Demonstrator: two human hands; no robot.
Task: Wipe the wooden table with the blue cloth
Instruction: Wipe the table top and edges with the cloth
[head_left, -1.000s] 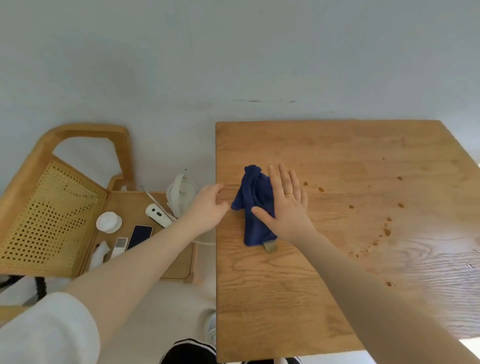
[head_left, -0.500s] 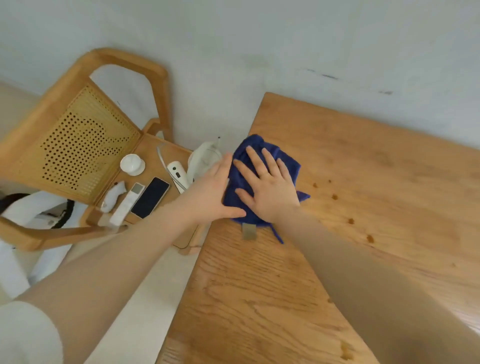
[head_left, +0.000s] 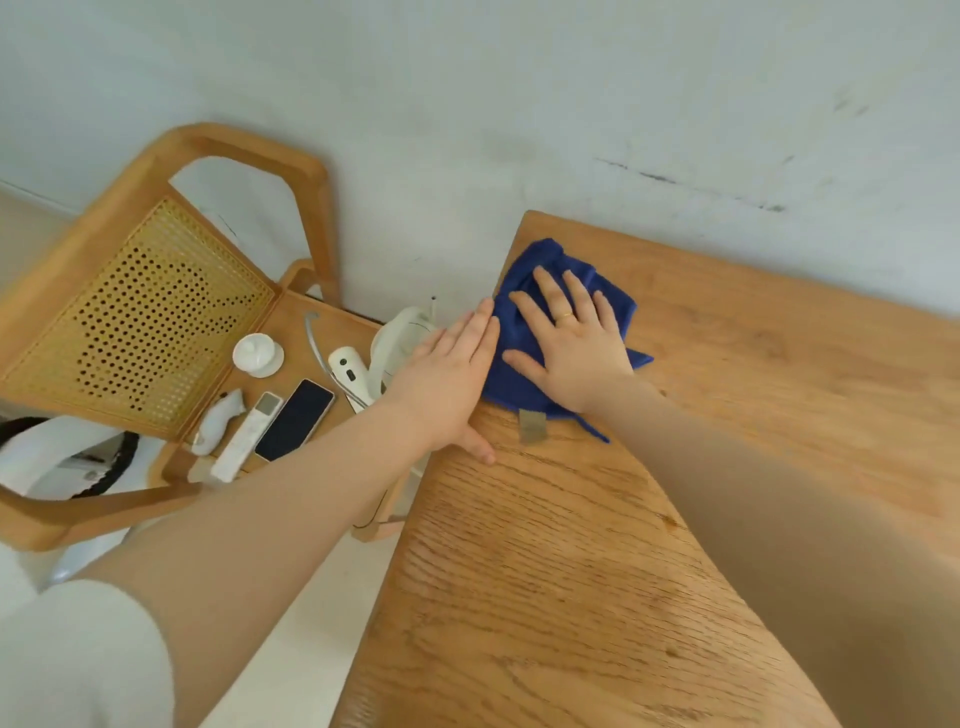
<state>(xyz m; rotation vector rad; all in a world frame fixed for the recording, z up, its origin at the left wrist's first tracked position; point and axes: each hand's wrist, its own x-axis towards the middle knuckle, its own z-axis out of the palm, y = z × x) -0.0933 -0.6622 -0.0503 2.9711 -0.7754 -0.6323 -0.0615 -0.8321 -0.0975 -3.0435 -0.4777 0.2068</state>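
Note:
The blue cloth lies bunched at the far left corner of the wooden table, its grey label sticking out toward me. My right hand presses flat on the cloth with spread, straight fingers and a ring on one finger. My left hand lies along the table's left edge, fingers straight and together, its fingertips touching the cloth's left side and its thumb resting on the tabletop.
A wooden chair with a perforated back stands left of the table. On its seat lie a dark phone, a white remote, a white round lid and other white devices. A white wall runs behind.
The cloth and both hands have slid toward the table's far left corner. My view has swung left and down. The brown spots further right on the table are out of view.

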